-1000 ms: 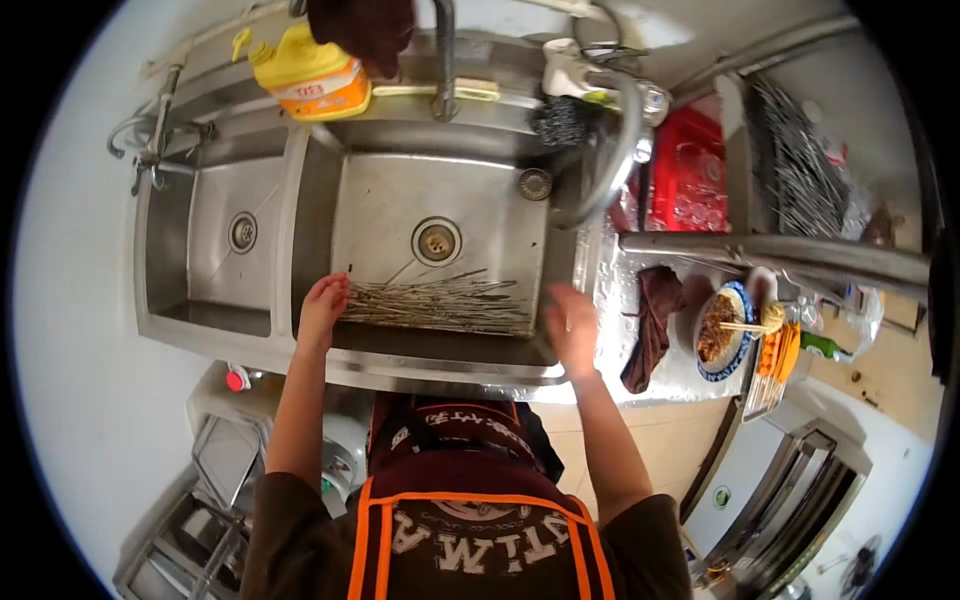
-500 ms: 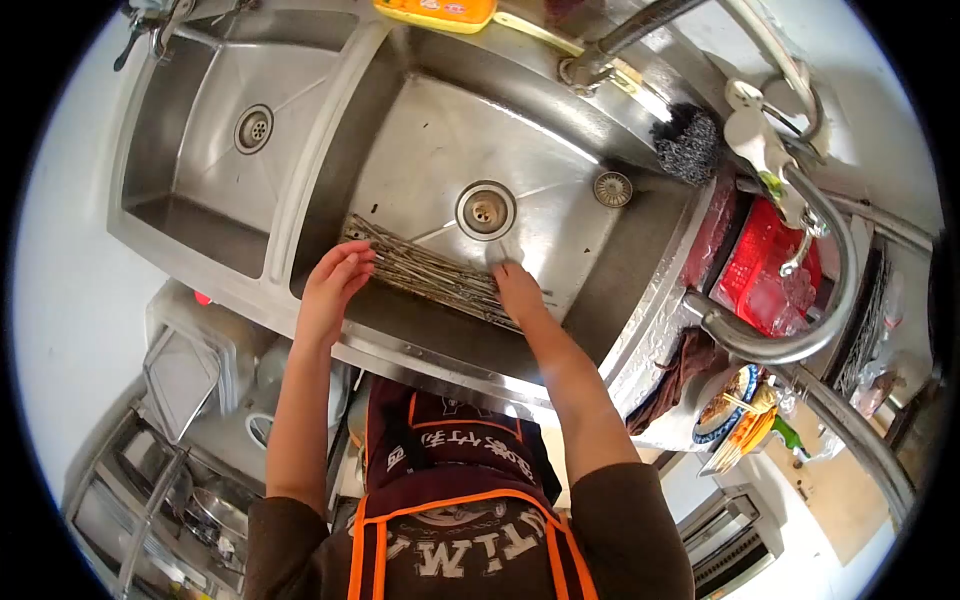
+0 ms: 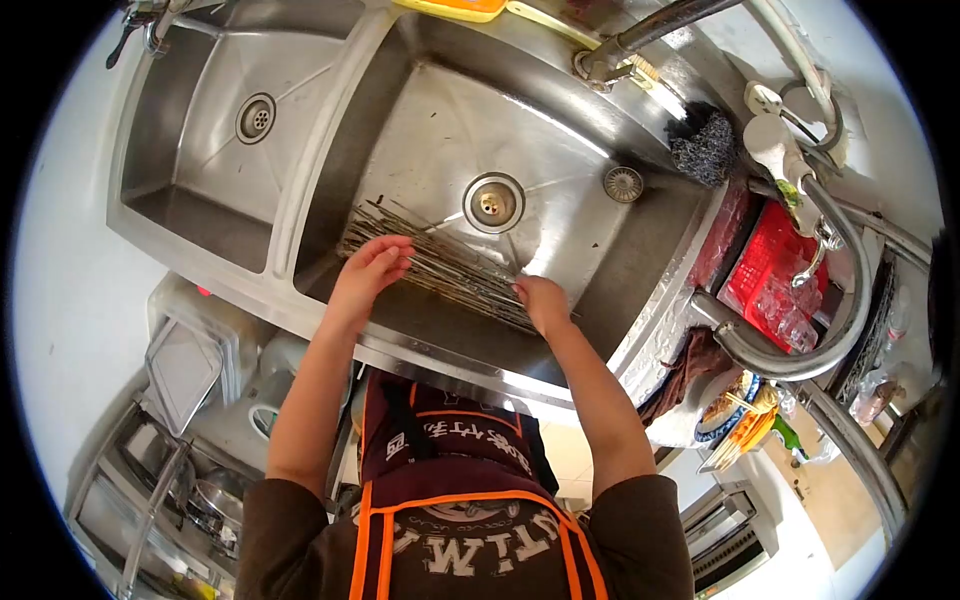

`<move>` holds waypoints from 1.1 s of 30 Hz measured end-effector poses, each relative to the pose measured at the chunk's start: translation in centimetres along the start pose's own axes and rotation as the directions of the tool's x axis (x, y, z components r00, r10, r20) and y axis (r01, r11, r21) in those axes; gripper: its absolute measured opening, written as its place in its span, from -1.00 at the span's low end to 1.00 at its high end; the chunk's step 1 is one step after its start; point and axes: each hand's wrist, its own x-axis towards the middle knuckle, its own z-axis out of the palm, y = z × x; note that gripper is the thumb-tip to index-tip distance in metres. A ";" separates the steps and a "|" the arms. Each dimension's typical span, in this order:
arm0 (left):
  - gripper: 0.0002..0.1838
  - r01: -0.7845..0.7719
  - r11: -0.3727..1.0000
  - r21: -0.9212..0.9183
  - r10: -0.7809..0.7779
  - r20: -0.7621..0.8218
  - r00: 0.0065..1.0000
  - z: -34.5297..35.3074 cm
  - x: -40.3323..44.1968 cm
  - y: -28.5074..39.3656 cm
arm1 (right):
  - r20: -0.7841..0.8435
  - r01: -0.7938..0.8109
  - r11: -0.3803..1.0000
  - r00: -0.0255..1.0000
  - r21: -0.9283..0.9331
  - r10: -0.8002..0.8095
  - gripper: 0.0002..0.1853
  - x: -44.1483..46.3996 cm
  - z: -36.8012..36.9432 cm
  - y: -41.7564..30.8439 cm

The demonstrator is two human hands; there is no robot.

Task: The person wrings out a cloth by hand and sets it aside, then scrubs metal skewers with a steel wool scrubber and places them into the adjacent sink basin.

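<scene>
A loose bundle of long thin skewers lies slantwise along the near side of the larger steel sink basin. Over its left part is my left hand, fingers curled and pressed together; whether a skewer is between them is hidden. At the bundle's right end, my right hand has its thumb and fingers closed on the skewer ends. A few skewers stick out at angles at the upper left of the bundle. The drain is just beyond the skewers.
A second basin adjoins on the left. A strainer lies in the larger basin's right corner. Along the rim are a dark scouring pad, a brush and a faucet. A red basket and curved metal pipe stand right.
My left hand has moved right, from the bundle's left end onto the skewers, and its fingers have drawn together. My right hand has shifted slightly right and nearer. Some skewers have fanned out.
</scene>
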 end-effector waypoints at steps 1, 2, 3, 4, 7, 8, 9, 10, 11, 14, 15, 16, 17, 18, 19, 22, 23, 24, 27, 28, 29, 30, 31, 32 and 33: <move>-0.73 0.000 1.000 0.001 0.000 0.002 1.000 0.2 0.2 -0.4 | -0.002 -0.001 1.000 1.000 0.000 0.001 -0.83 -0.4 -0.5 -0.3; -0.73 0.021 0.999 0.049 -0.022 0.018 1.000 0.6 0.3 -1.0 | -0.024 -0.029 1.000 0.999 -0.004 0.029 -0.83 -0.9 -0.9 -0.7; -0.73 0.041 0.994 0.097 -0.045 0.033 0.998 0.9 0.4 -1.5 | -0.047 -0.058 0.998 0.997 -0.008 0.057 -0.82 -1.4 -1.4 -1.1; -0.73 0.038 0.994 0.098 -0.041 0.033 0.999 1.4 0.4 -1.9 | -0.050 -0.056 0.998 0.997 -0.008 0.055 -0.82 -1.9 -2.5 -2.0; -0.67 0.166 0.970 0.175 -0.206 0.240 0.949 2.6 0.2 -3.9 | -0.086 -0.101 0.994 0.991 0.034 0.104 -0.81 -4.1 -4.4 -3.7; -0.67 0.164 0.971 0.176 -0.204 0.243 0.948 3.2 -0.1 -4.9 | -0.129 -0.089 0.979 0.985 0.184 0.114 -0.80 -4.9 -4.5 -3.6; -0.65 0.295 0.949 0.109 -0.313 0.222 0.923 5.0 -0.5 -5.3 | -0.172 -0.068 0.941 0.976 0.331 0.131 -0.80 -5.6 -4.6 -3.5; -0.63 0.420 0.907 0.039 -0.418 0.209 0.884 6.9 -0.9 -5.8 | -0.177 -0.068 0.941 0.975 0.331 0.133 -0.80 -6.2 -4.9 -3.6; -0.61 0.421 0.902 -0.099 -0.396 0.204 0.896 9.0 -1.1 -6.5 | 0.051 -0.208 0.769 0.973 0.604 0.224 -0.79 -6.7 -5.1 -3.7; -0.64 0.272 0.891 -0.364 -0.212 0.198 0.957 13.4 -0.2 -7.4 | 0.404 -0.435 0.202 0.897 0.877 0.180 -0.76 -7.6 -6.8 -6.4; -0.69 0.136 0.859 -0.494 -0.053 0.179 0.982 14.1 0.1 -7.4 | 0.502 -0.490 -0.122 0.860 0.863 0.090 -0.75 -7.8 -7.1 -7.6; -0.69 0.135 0.861 -0.491 -0.049 0.184 0.982 14.5 0.2 -7.2 | 0.496 -0.484 -0.122 0.864 0.866 0.092 -0.75 -8.0 -7.0 -8.4; -0.74 0.131 0.836 -0.533 -0.031 0.192 0.981 14.8 0.4 -7.0 | 0.436 -0.422 -0.114 0.885 0.899 0.166 -0.71 -8.3 -6.7 -9.2; -0.77 0.126 0.810 -0.573 -0.014 0.196 0.981 15.1 0.5 -6.7 | 0.374 -0.360 -0.102 0.897 0.927 0.237 -0.67 -8.7 -6.6 -9.6; -0.79 0.156 0.848 -0.507 -0.071 0.184 0.980 15.4 -0.1 -5.2 | 0.343 -0.327 -0.106 0.911 0.939 0.230 -0.55 -9.7 -6.4 -9.4; -0.80 0.134 0.827 -0.545 0.007 0.248 0.969 15.0 0.2 -4.7 | 0.424 -0.300 -0.371 0.849 0.879 0.316 -0.44 -13.2 -3.9 -9.7; -0.80 0.138 0.831 -0.539 0.004 0.254 0.967 15.0 0.3 -4.7 | 0.421 -0.294 -0.377 0.849 0.878 0.320 -0.44 -14.1 -3.5 -10.0; -0.81 0.143 0.820 -0.554 0.004 0.255 0.967 15.2 0.4 -4.6 | 0.416 -0.225 -0.503 0.856 0.834 0.308 -0.44 -14.9 -3.3 -10.3; -0.82 0.129 0.832 -0.539 0.005 0.240 0.971 16.1 -0.1 -4.9 | 0.332 0.018 -0.754 0.891 0.657 0.311 -0.45 -15.4 -2.5 -10.9; -0.82 0.103 0.852 -0.513 0.013 0.217 0.976 16.4 -0.3 -5.0 | 0.329 0.027 -0.755 0.890 0.655 0.317 -0.45 -14.9 -2.2 -10.8; -0.82 0.107 0.855 -0.507 0.011 0.223 0.975 16.6 -0.5 -5.2 | 0.249 0.130 -0.737 0.890 0.664 0.381 -0.46 -14.2 -2.0 -10.7; -0.82 0.107 0.874 -0.473 0.009 0.236 0.972 16.7 -0.9 -5.4 | 0.209 0.183 -0.727 0.886 0.662 0.414 -0.46 -13.5 -2.4 -11.0; -0.82 0.106 0.892 -0.438 0.007 0.249 0.968 16.7 -1.2 -5.6 | 0.167 0.236 -0.715 0.880 0.658 0.445 -0.47 -12.6 -3.3 -11.6; -0.82 0.108 0.894 -0.435 0.005 0.251 0.968 16.7 -1.7 -5.9 | 0.206 0.228 -0.687 0.848 0.690 0.489 -0.47 -12.1 -4.4 -12.2; -0.83 0.122 0.895 -0.429 0.007 0.286 0.958 16.8 -2.2 -6.3 | 0.223 0.224 -0.673 0.831 0.705 0.510 -0.47 -11.8 -4.5 -12.6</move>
